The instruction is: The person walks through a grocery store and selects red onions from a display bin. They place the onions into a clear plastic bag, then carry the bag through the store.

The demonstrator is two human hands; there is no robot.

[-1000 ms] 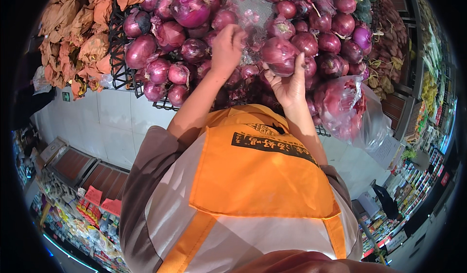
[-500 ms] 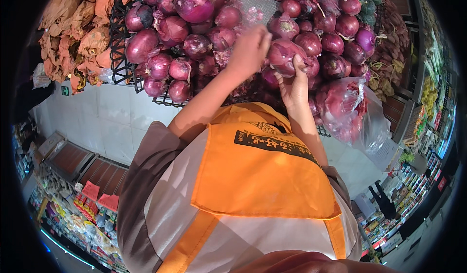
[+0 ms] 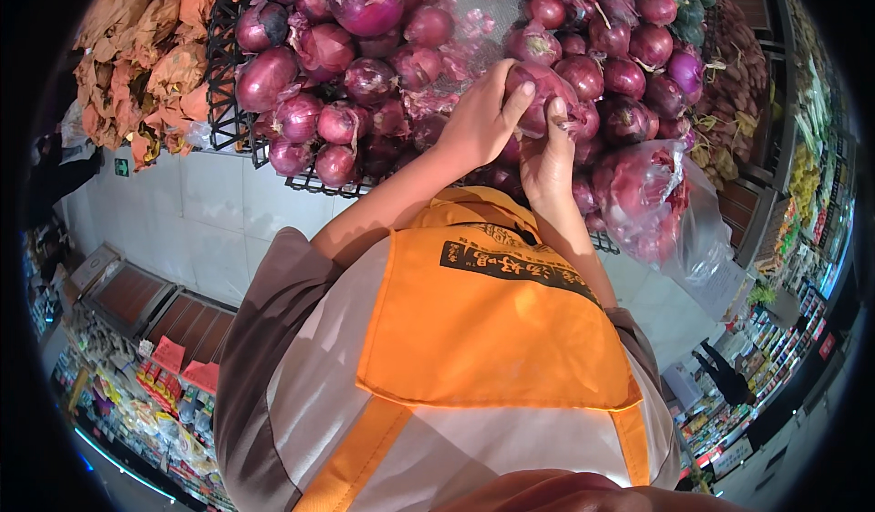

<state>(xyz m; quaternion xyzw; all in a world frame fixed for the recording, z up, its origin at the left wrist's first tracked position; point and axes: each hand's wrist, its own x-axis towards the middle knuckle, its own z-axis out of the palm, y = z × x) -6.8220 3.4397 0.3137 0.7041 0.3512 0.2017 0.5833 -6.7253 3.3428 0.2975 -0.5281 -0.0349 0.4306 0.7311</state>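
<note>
A large red onion [image 3: 540, 85] is held between my two hands above the heap. My left hand [image 3: 483, 115] curls round its left side, the thumb lying across the onion. From below and the right, my right hand [image 3: 549, 161] grips the same onion with its thumb on the front. Loose dark skin shows by the right thumb. Most fingers of both hands are hidden behind the onion. Many more red onions [image 3: 366, 3] lie to the left and right of my hands, with scraps of papery skin [image 3: 469, 29] on the grey surface between them.
A clear plastic bag [image 3: 643, 197] of onion skins hangs at the near right edge. Black crates [image 3: 223, 83] border the onions on the left, beside crumpled orange-brown paper [image 3: 150, 65]. Dark green squashes [image 3: 693, 6] sit far right. A person [image 3: 725, 375] stands in a distant aisle.
My left hand has come back from above the onion's left and closed on the onion. My right hand still holds it, at nearly the same spot.
</note>
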